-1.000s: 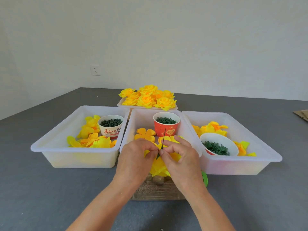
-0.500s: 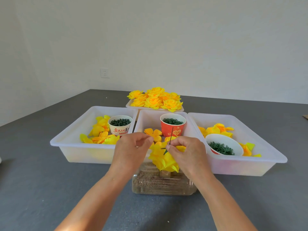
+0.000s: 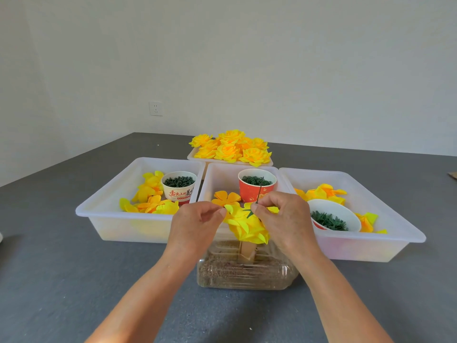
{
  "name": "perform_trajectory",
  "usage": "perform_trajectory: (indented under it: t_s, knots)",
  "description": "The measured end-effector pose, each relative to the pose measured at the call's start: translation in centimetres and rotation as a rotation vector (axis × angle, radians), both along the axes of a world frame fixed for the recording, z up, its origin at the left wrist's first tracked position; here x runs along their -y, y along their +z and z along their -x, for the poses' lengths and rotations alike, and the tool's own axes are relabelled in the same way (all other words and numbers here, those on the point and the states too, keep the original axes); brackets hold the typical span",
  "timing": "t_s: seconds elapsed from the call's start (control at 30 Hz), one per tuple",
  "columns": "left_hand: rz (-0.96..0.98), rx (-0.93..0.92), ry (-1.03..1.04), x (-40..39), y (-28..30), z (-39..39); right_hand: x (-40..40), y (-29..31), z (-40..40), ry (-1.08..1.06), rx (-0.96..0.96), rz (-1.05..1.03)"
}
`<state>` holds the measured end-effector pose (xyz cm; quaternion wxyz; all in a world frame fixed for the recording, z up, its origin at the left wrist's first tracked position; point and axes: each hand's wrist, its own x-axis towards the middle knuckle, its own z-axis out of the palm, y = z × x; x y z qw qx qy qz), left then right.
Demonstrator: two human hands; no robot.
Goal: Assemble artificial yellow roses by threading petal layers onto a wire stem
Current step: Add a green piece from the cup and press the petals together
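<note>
In the middle of the frame, the right hand point(image 3: 282, 214) pinches the thin wire stem point(image 3: 259, 194), and the left hand point(image 3: 197, 221) pinches a petal's edge. The yellow petals point(image 3: 244, 224) look soft, light and floppy, so hold them near the middle hole.

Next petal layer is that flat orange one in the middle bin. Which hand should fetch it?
Probably left. The left hand only pinches the edge of the yellow petals and sits nearest the flat orange petal layer. The right hand pinches the wire stem, so it should stay put.
</note>
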<state>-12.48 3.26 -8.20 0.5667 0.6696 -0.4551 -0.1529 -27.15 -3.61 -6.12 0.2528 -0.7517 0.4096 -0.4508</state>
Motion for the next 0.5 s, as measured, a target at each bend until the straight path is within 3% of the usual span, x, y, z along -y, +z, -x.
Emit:
perform_trajectory:
  t_s: [0.17,0.3,0.4,0.5]
  knots:
    - [-0.084,0.073,0.014,0.2,-0.9,-0.3,0.2,0.6,-0.2,-0.001,-0.011,0.001]
    - [-0.161,0.181,-0.109,0.1,-1.5,1.0,0.1,0.3,-0.2,-0.008,-0.004,0.010]
    - [-0.105,0.096,-0.129,0.9,-2.1,1.7,-0.4,-0.3,-0.1,-0.019,0.016,0.040]
    - [-0.020,-0.110,-0.163,1.5,-2.3,2.0,-0.7,-0.6,0.0,-0.022,0.046,0.050]
